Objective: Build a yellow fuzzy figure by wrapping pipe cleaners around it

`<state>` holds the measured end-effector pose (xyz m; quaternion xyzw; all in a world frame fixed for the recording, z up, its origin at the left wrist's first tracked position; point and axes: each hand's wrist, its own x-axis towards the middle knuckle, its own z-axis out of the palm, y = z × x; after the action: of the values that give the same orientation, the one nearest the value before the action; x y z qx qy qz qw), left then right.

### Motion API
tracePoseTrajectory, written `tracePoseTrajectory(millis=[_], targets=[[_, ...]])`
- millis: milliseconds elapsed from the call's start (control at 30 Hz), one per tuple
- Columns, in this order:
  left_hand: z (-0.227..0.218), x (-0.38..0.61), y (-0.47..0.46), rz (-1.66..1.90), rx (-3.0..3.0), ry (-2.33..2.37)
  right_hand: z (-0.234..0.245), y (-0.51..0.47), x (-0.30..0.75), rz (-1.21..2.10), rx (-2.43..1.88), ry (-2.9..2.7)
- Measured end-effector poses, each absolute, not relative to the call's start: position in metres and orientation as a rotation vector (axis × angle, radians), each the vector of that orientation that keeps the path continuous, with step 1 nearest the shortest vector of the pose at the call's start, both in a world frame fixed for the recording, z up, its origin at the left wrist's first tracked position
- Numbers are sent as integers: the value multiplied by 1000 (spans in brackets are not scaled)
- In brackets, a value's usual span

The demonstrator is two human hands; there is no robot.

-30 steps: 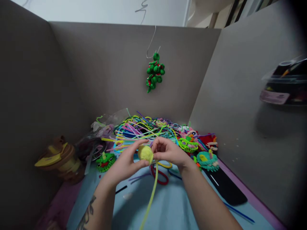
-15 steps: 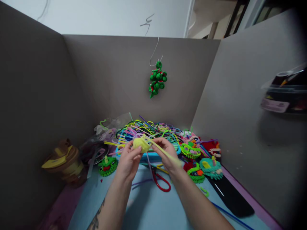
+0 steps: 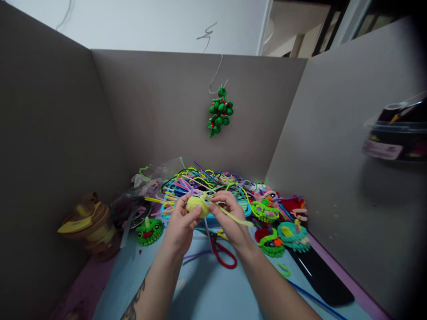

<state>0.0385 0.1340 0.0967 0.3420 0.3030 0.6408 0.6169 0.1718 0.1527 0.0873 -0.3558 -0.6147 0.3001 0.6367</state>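
My left hand [image 3: 183, 218] is closed around a small yellow ball [image 3: 197, 206] of coiled pipe cleaner, thumb across its front. My right hand [image 3: 229, 218] pinches a yellow pipe cleaner [image 3: 235, 217] close to the ball's right side; its free end sticks out to the right over the hand. A purple pipe cleaner [image 3: 208, 233] hangs down beneath the ball. Below my hands, red-handled scissors [image 3: 223, 257] lie on the light blue table top, their blades partly hidden. Behind the hands stands a blue tray [image 3: 247, 210] heaped with colourful pipe cleaners.
Green and teal pipe-cleaner figures [image 3: 293, 235] sit at the right beside a black flat object [image 3: 322, 275]. A green figure [image 3: 150, 231] and a brown pot [image 3: 96, 226] are at the left. Grey panels enclose three sides; a green ornament [image 3: 220, 111] hangs at the back.
The yellow pipe cleaner's free end has swung and now points out to the right, sharper than before. My right fingers have come closer to the ball, which has turned slightly.
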Motion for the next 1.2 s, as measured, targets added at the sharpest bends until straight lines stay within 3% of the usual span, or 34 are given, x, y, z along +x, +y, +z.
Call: tracePoseTrajectory(millis=[233, 633, 800, 1000, 1200], targets=[[99, 40, 132, 1441, 865, 671, 87, 145, 166, 611, -827, -1402], [93, 42, 139, 1392, 566, 570, 85, 150, 163, 1150, -725, -1226], [91, 41, 138, 1412, 786, 771, 81, 156, 169, 1146, -700, -1187], [96, 28, 136, 1723, 1417, 1269, 83, 155, 180, 1089, -691, -1403], [108, 20, 130, 1726, 1743, 1390, 89, 146, 179, 1027, -683, -1579]])
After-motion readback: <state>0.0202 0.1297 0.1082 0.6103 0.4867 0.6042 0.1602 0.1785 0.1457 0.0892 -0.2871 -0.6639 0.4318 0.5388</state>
